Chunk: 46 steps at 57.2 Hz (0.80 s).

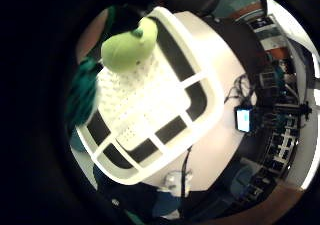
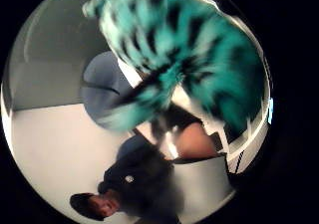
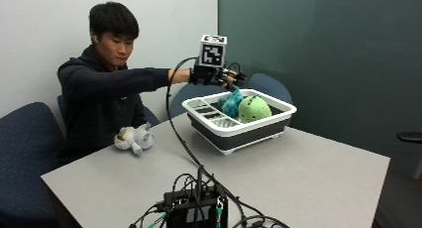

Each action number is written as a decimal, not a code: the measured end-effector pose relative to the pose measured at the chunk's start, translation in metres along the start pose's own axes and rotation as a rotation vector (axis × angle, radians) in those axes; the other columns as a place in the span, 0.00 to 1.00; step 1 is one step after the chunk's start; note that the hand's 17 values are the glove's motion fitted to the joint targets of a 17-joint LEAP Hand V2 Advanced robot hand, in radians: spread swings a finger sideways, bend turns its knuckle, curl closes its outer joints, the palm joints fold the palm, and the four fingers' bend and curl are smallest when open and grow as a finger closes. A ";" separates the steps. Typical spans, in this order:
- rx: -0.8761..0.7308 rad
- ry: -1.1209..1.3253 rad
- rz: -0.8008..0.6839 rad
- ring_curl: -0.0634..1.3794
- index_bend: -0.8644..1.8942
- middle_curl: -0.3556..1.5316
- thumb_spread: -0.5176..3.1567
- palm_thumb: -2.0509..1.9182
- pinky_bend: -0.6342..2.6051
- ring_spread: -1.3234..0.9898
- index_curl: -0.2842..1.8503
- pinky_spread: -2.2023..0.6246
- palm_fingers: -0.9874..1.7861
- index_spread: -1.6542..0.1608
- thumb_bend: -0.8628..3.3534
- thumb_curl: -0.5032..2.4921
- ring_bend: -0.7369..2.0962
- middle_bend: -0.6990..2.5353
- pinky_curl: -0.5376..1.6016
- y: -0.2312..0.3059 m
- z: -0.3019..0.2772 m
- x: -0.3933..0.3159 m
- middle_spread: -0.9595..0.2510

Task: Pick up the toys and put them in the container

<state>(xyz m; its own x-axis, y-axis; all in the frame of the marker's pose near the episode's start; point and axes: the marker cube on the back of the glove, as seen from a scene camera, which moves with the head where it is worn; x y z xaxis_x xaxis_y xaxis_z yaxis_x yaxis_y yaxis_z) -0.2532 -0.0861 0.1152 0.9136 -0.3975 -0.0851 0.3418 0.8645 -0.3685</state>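
Your gloved right hand (image 3: 221, 77) hangs directly over the white plastic slotted basket with the dark lower wall (image 3: 262, 124), and the teal plush toy with black stripes (image 3: 231, 103) dangles straight down from it. The toy's long axis is near vertical, and its lower end is already inside the basket rim, just beside the round lime-green plush toy (image 3: 254, 109) lying in the basket. The outside view suggests your fingers pinch the teal toy's upper end, though they are small there. The thumb-side palm view is filled with its shaggy teal fur, so it sits close under your palm. The drop is straight below the grip; no sideways travel looks needed, only a release.

A third toy, a small grey and cream plush animal (image 3: 133, 138), lies on the grey table (image 3: 316, 173) well away from the basket, near your body.
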 end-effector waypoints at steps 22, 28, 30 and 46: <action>-0.075 -0.091 -0.097 0.36 0.37 0.44 0.47 0.54 0.42 0.54 0.36 0.77 0.31 0.79 0.20 0.32 0.33 0.26 0.43 0.228 0.038 0.094 0.77; -0.143 -0.123 -0.072 0.37 0.35 0.41 0.48 0.54 0.43 0.55 0.34 0.78 0.33 0.78 0.20 0.31 0.36 0.26 0.43 0.267 0.092 0.108 0.78; -0.162 -0.146 -0.075 0.37 0.35 0.41 0.48 0.55 0.44 0.56 0.33 0.78 0.33 0.78 0.21 0.31 0.37 0.26 0.44 0.279 0.110 0.109 0.79; -0.003 -0.143 -0.051 0.44 0.33 0.34 0.49 0.57 0.57 0.56 0.27 0.77 0.38 0.75 0.21 0.30 0.51 0.23 0.47 0.287 0.198 0.103 0.81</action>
<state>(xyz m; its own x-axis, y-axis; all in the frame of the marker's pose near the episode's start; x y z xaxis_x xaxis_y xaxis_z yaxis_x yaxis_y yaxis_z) -0.0177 0.1821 0.1843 0.9172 -0.3929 0.0662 0.3881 0.8434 -0.3717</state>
